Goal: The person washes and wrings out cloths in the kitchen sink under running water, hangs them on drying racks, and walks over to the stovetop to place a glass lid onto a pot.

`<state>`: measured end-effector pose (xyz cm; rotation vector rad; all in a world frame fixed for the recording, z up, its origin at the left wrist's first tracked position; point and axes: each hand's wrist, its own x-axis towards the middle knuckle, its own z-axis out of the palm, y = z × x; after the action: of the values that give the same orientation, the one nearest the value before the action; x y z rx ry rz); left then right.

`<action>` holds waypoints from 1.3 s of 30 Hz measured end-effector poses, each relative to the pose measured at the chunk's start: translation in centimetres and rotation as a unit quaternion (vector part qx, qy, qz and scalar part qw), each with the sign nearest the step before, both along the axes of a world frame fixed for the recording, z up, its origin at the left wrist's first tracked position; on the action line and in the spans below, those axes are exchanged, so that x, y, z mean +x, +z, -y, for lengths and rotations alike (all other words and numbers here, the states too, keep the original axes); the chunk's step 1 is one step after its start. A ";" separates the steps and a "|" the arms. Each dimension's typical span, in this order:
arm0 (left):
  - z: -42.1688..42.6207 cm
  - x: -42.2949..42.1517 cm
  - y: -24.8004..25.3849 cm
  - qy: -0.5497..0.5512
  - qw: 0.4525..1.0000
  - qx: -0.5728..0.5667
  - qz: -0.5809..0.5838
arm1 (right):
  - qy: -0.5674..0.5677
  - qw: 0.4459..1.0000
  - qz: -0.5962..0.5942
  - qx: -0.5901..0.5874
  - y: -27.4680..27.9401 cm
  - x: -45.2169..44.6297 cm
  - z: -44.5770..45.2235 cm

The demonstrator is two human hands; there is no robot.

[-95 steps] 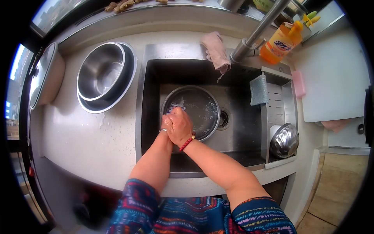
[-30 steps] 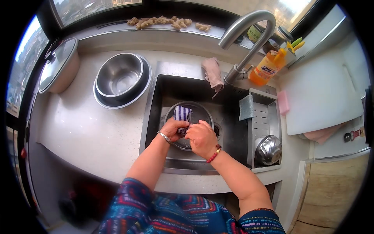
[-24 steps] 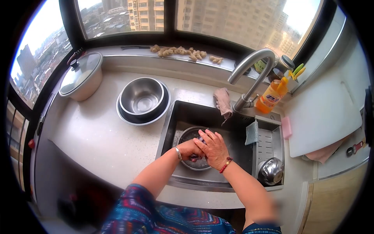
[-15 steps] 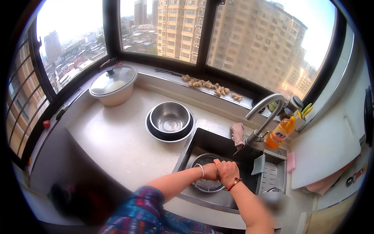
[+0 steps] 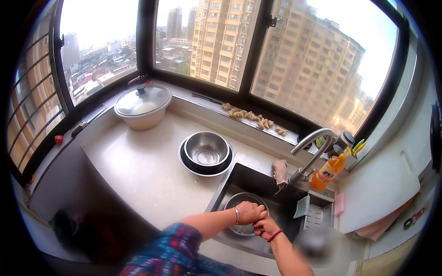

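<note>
While curled fingers [image 5: 262,215], hold unclear, partly block the basin [image 5: 240,198], nested bowls [image 5: 207,149] stand nearby.

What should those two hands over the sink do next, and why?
Maybe a small twist in opposite directions, staying over the bowl: the left hand and right hand are curled closed close together above it, so drips, if any, would likely land inside. I can't see what they hold.

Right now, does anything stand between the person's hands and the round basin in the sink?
Nothing visible does: the left hand and right hand are together over the basin, and the faucet stands aside. What lies directly beneath them is hidden.
</note>
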<state>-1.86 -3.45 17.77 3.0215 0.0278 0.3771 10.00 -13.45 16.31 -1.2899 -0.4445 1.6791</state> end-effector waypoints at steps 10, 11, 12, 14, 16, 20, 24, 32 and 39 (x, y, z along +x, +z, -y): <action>-1.3 0.3 1.0 0.223 0.614 -0.744 -0.142 | 0.169 0.455 0.834 0.262 5.5 -2.4 0.6; -1.2 0.3 1.0 0.173 0.587 -0.770 -0.182 | 0.125 0.448 0.828 0.312 4.8 -2.0 0.4; -1.1 0.3 0.9 0.123 0.557 -0.791 -0.220 | 0.125 0.447 0.828 0.314 4.2 -1.3 0.2; -0.7 -0.1 1.8 0.090 0.529 -0.795 -0.283 | 0.093 0.380 0.802 0.451 4.2 -0.3 -0.4; -0.1 -0.2 2.1 0.057 0.520 -0.795 -0.308 | 0.085 0.399 0.774 0.484 4.4 -0.1 -0.4; 0.2 0.2 1.3 0.055 0.522 -0.794 -0.307 | 0.085 0.453 0.730 0.504 5.0 -0.2 -0.2; 0.5 0.4 1.8 0.041 0.639 -0.728 -0.245 | 0.138 0.449 0.791 0.391 6.3 -0.5 0.2; 1.6 2.5 -1.6 0.150 0.864 -0.463 -0.132 | 0.215 0.468 0.835 0.193 5.2 -0.9 -0.2; 2.0 1.9 -1.8 0.174 0.909 -0.339 -0.169 | 0.265 0.517 0.813 0.046 3.1 -1.4 -1.0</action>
<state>0.02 -5.40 16.01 2.3334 0.5960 -0.1277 8.63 -12.48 19.43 -2.4831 -2.1153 0.1385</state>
